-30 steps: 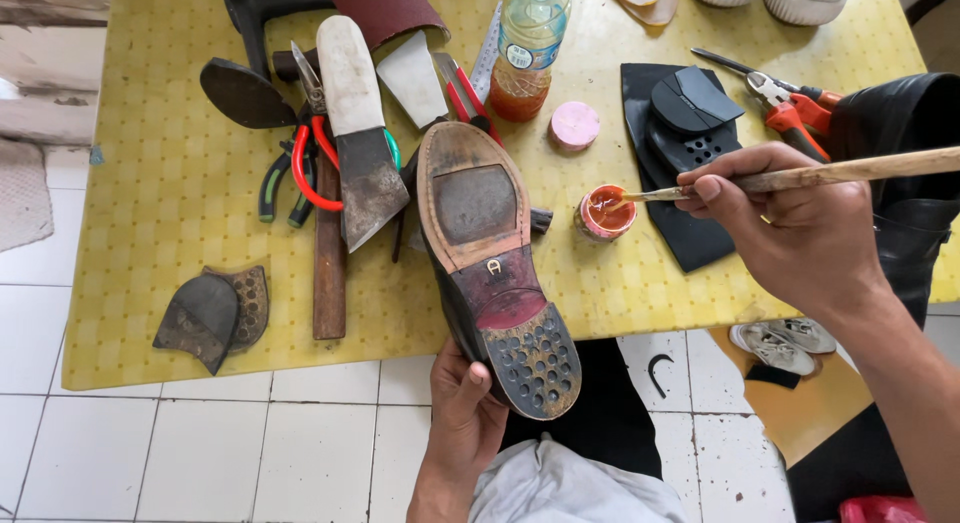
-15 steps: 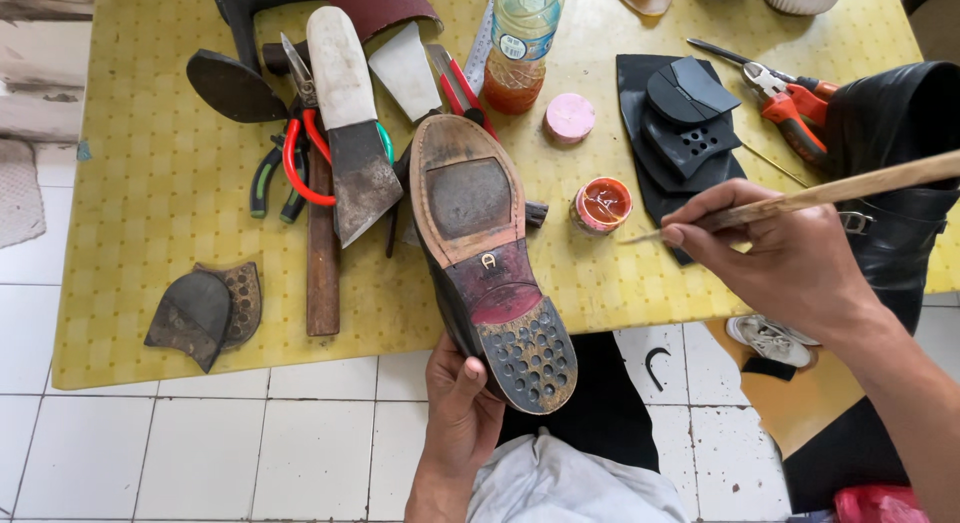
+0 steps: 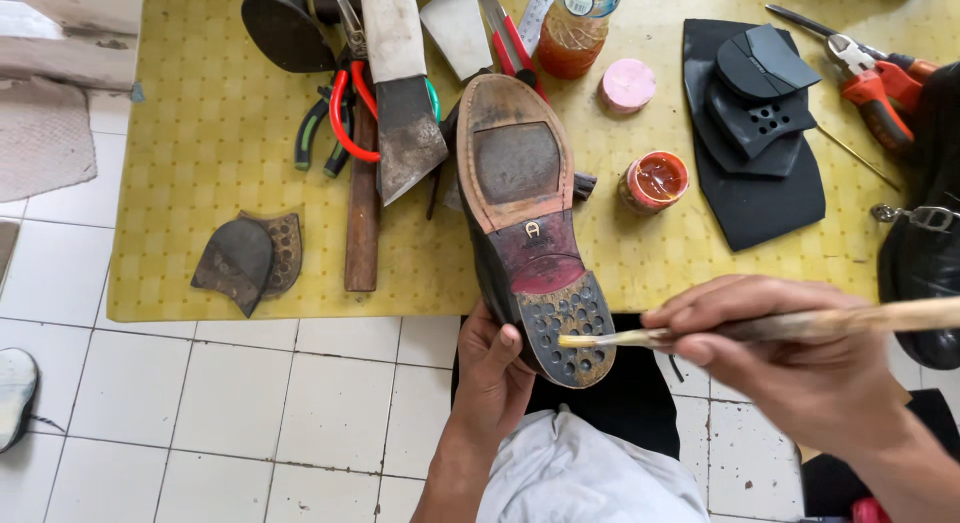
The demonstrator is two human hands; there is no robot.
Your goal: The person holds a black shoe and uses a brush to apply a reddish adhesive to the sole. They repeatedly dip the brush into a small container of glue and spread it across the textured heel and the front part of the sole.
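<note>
So the left hand [image 3: 492,368] cups the heel end of an upturned brown leather shoe [image 3: 525,213], fingers wrapped underneath and mostly hidden. The right hand [image 3: 800,358] pinches a thin wooden-handled brush [image 3: 760,328], bristle tip touching the perforated heel; the handle runs off frame. A small open orange glue pot [image 3: 655,181] sits on the yellow mat [image 3: 200,133].

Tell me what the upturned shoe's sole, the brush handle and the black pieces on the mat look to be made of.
Shoe sole: probably leather, matte brown and scuffed, with a darker worn patch; the heel base shows a perforated, honeycombed surface, maybe plastic or rubber. Brush handle: pale bare wood, unvarnished by its look. Black pieces: likely rubber, dull and flat-cut, one with holes.
</note>
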